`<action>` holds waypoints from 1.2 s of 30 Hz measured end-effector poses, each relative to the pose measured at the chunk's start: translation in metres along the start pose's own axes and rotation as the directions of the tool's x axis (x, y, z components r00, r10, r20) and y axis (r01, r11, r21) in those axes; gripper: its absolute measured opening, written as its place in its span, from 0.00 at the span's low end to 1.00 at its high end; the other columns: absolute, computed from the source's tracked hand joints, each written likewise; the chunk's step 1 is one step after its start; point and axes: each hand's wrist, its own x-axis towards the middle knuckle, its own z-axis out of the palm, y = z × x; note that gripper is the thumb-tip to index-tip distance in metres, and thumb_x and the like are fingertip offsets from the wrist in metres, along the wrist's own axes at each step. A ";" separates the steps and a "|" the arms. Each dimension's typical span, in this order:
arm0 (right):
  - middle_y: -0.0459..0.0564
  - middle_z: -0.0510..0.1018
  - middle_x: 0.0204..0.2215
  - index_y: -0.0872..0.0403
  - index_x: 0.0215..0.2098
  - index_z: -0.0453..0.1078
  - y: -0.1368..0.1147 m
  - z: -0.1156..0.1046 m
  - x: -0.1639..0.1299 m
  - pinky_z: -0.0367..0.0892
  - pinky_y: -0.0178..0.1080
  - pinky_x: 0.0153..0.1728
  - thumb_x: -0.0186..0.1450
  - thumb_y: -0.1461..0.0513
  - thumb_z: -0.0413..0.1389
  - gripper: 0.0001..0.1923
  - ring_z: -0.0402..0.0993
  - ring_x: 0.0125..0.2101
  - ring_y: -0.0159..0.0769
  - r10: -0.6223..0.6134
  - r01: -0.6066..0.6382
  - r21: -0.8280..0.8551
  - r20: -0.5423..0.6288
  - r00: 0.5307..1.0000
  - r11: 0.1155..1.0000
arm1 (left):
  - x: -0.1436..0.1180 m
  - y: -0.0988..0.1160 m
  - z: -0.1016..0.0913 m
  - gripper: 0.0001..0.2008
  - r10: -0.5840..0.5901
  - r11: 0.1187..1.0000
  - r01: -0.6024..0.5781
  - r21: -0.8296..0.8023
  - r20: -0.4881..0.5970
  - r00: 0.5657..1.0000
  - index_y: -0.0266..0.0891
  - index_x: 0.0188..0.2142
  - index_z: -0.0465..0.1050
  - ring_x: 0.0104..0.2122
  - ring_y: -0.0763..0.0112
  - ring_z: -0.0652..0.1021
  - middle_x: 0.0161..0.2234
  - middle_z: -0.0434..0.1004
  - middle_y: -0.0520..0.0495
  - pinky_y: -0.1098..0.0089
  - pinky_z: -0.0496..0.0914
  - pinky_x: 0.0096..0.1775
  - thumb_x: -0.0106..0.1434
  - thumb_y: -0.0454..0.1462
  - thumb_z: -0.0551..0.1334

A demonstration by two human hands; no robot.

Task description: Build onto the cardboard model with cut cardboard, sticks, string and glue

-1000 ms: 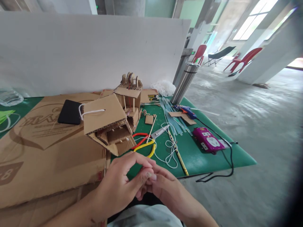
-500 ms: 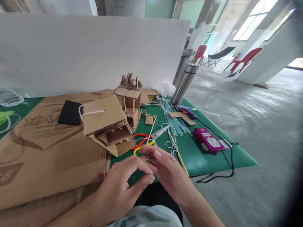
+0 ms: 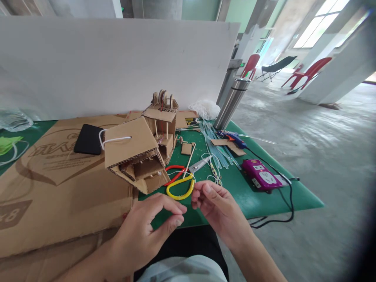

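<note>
My left hand (image 3: 149, 227) is just in front of the green tabletop's near edge, with a narrow gap between thumb and bent index finger and nothing visible between them. To its right, my right hand (image 3: 219, 209) has its fingers curled and its thumb against the index finger; whatever it may hold is hidden or too small to see. The hands are apart. Just beyond them lie scissors (image 3: 180, 190) with one yellow and one red handle, blades spread. Thin white string (image 3: 216, 178) lies beside the blades. A cardboard box model (image 3: 132, 141) with a white cord loop stands left of the scissors.
Glue sticks (image 3: 220, 150), a blue glue gun (image 3: 233, 138), a steel flask (image 3: 232, 103) and a purple power strip (image 3: 261, 175) occupy the right side. A flat cardboard sheet (image 3: 73, 203) with a black tablet-like object (image 3: 88, 139) covers the left. A white board (image 3: 117, 66) stands behind.
My hands have moved apart, the right one to the right and the left slightly left. The scissors' yellow handle shows fully now. The view has shifted slightly.
</note>
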 end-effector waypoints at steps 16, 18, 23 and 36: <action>0.47 0.77 0.20 0.53 0.22 0.78 0.001 -0.006 -0.011 0.65 0.35 0.25 0.54 0.49 0.69 0.17 0.68 0.23 0.33 -0.149 0.139 -0.536 0.024 0.989 0.833 | 0.009 0.003 -0.006 0.08 0.249 0.945 -0.206 0.256 -0.147 0.957 0.45 0.40 0.71 0.42 0.74 0.82 0.41 0.84 0.54 0.75 0.73 0.47 0.66 0.30 0.62; 0.47 0.77 0.20 0.53 0.22 0.78 0.004 -0.004 -0.013 0.65 0.35 0.27 0.57 0.49 0.67 0.16 0.68 0.23 0.33 -0.154 0.193 -0.607 0.117 0.981 0.771 | 0.012 0.005 -0.002 0.06 0.217 0.962 -0.189 0.196 -0.131 0.967 0.45 0.39 0.71 0.42 0.74 0.82 0.41 0.84 0.53 0.75 0.74 0.46 0.66 0.31 0.62; 0.50 0.81 0.28 0.52 0.28 0.78 0.011 0.002 -0.018 0.67 0.36 0.31 0.68 0.54 0.58 0.14 0.74 0.29 0.36 -0.211 0.402 -0.724 0.344 0.915 0.561 | 0.017 0.009 0.009 0.02 0.026 0.998 -0.024 0.065 -0.036 0.999 0.45 0.38 0.75 0.39 0.72 0.83 0.39 0.85 0.55 0.74 0.75 0.42 0.67 0.37 0.62; 0.53 0.80 0.30 0.53 0.34 0.79 0.018 -0.001 -0.019 0.66 0.38 0.31 0.71 0.57 0.53 0.14 0.74 0.31 0.39 -0.138 0.463 -0.811 0.445 0.885 0.358 | 0.011 0.001 0.011 0.13 -0.221 0.971 0.224 -0.084 0.036 0.975 0.49 0.49 0.68 0.41 0.64 0.83 0.34 0.85 0.56 0.63 0.73 0.48 0.66 0.42 0.64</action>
